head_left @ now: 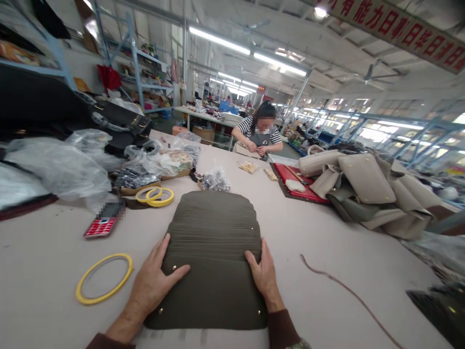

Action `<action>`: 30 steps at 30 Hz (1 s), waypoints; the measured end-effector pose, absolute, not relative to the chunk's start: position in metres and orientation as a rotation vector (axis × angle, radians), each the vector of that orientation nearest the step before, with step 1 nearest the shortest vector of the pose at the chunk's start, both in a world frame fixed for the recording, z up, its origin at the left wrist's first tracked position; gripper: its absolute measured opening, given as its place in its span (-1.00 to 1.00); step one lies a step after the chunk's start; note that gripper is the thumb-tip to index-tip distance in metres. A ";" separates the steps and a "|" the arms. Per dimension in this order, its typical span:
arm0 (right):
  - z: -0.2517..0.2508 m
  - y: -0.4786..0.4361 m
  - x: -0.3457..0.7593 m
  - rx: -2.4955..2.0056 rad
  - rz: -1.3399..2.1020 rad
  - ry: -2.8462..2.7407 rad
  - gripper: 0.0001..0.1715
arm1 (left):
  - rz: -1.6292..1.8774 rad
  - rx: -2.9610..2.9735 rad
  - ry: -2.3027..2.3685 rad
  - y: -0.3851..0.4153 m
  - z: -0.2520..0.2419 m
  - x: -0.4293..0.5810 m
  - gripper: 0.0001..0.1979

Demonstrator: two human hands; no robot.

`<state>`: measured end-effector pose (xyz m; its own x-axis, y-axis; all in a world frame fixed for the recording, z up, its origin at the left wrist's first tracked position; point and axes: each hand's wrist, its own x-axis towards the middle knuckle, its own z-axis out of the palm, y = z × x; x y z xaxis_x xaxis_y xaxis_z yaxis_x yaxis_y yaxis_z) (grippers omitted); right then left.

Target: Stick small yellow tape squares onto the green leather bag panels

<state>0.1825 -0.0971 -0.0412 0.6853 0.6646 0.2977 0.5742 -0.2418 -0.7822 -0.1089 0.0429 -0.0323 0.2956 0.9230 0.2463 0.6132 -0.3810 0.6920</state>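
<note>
A stack of dark olive leather panels [214, 242] with small brass studs lies fanned out on the pale worktable [319, 271] in front of me. My left hand [154, 278] rests flat on the stack's near left edge, fingers stretched out, thumb lying on the top panel. My right hand [263, 274] lies against the right edge, fingers extended along the side. Neither hand grips anything.
A thin yellow tape ring [104, 278] lies left of the stack, two yellow tape rolls [155, 196] and a red phone [105, 220] further back. Plastic bags [58, 167] crowd the left. Beige bag pieces [374, 191] pile up right. A brown cord [348, 291] trails right. A person [259, 135] works opposite.
</note>
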 end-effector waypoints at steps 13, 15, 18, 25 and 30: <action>-0.039 -0.095 0.190 -1.746 0.229 -1.014 0.07 | 0.737 2.200 1.293 0.016 -0.009 -0.123 -0.02; -0.037 -0.095 0.187 -1.706 0.218 -1.008 0.10 | 0.730 2.240 1.313 0.004 -0.008 -0.128 -0.05; -0.034 -0.099 0.180 -1.672 0.179 -0.970 0.09 | 0.721 2.285 1.329 -0.008 -0.008 -0.134 -0.08; -0.033 -0.117 0.172 -1.673 0.159 -0.984 -0.12 | 0.729 2.302 1.294 -0.008 -0.013 -0.131 -0.05; -0.033 -0.120 0.175 -1.663 0.131 -0.872 -0.19 | 0.754 2.252 1.259 0.000 -0.017 -0.132 -0.07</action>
